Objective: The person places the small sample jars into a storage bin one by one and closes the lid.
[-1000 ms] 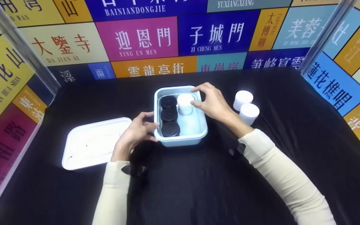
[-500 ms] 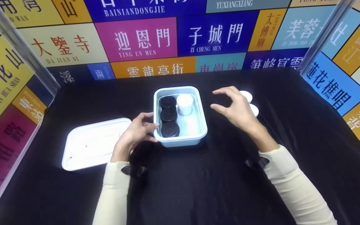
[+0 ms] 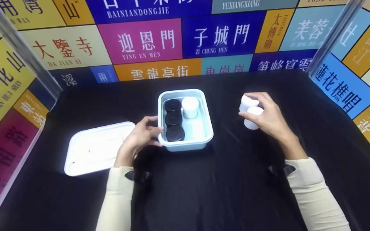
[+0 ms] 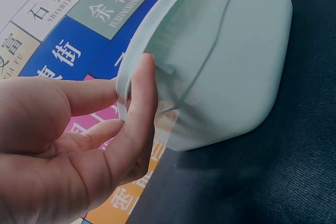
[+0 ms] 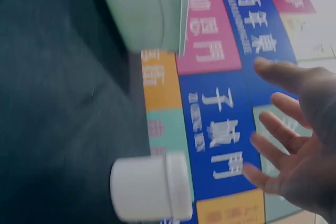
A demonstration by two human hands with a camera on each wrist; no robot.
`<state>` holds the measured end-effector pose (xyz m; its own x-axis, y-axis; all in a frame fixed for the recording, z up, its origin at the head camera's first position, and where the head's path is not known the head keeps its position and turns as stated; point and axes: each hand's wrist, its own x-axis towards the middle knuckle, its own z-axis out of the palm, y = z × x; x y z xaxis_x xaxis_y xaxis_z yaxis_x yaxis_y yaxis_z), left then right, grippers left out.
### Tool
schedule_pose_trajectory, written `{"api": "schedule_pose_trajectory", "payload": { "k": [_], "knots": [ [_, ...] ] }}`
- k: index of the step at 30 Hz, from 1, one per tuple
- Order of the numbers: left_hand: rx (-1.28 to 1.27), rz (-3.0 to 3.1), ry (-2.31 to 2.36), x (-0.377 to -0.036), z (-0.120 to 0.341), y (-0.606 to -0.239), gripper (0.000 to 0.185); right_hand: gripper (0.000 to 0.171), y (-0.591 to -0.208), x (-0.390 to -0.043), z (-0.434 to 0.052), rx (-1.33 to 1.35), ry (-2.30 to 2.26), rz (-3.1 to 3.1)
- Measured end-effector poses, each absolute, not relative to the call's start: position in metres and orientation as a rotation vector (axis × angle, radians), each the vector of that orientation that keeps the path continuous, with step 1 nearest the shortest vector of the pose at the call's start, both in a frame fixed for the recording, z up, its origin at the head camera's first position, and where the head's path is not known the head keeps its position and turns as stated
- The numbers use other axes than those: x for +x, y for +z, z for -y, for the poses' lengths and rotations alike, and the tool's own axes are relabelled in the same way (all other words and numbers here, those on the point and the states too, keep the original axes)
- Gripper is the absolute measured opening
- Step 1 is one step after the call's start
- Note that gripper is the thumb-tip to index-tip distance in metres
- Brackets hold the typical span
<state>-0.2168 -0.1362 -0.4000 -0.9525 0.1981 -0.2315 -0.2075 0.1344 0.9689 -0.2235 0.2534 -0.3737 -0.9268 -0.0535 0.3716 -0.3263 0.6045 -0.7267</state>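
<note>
My left hand (image 3: 139,136) pinches the left rim of a pale blue plastic food container (image 3: 198,128); the left wrist view shows the thumb and fingers on the rim of this container (image 4: 236,72). Along its left side stand three round black-topped jars (image 3: 174,118). A white lidded jar (image 3: 190,107) is upright at the back right inside. Over two more white jars (image 3: 251,122) on the table hovers my right hand (image 3: 267,114), thumb and fingers spread. From the right wrist, the hand (image 5: 294,135) looks apart from the one white jar (image 5: 149,187) visible there.
A white lid (image 3: 98,147) lies flat on the black tablecloth (image 3: 178,192), left of the container. Colourful panels with lettering (image 3: 149,41) form walls at the back and sides. A clear corner post (image 3: 336,35) stands at each back corner.
My right hand has left the white jar inside the container and moved right, over the two white jars on the table. The left hand keeps its grip on the rim.
</note>
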Motion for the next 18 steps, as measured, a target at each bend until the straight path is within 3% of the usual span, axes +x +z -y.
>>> {"api": "schedule_pose_trajectory", "payload": {
  "k": [5, 18],
  "knots": [
    [0.003, -2.108, 1.896, -0.216, 0.138, -0.4, 0.056, 0.065, -0.378, -0.229, -0.27, 0.281, 1.27, 2.584],
    [-0.001, -2.099, 1.897, -0.216, 0.138, -0.399, 0.056, 0.063, -0.407, -0.24, -0.307, 0.254, 1.277, 2.586]
  ]
}}
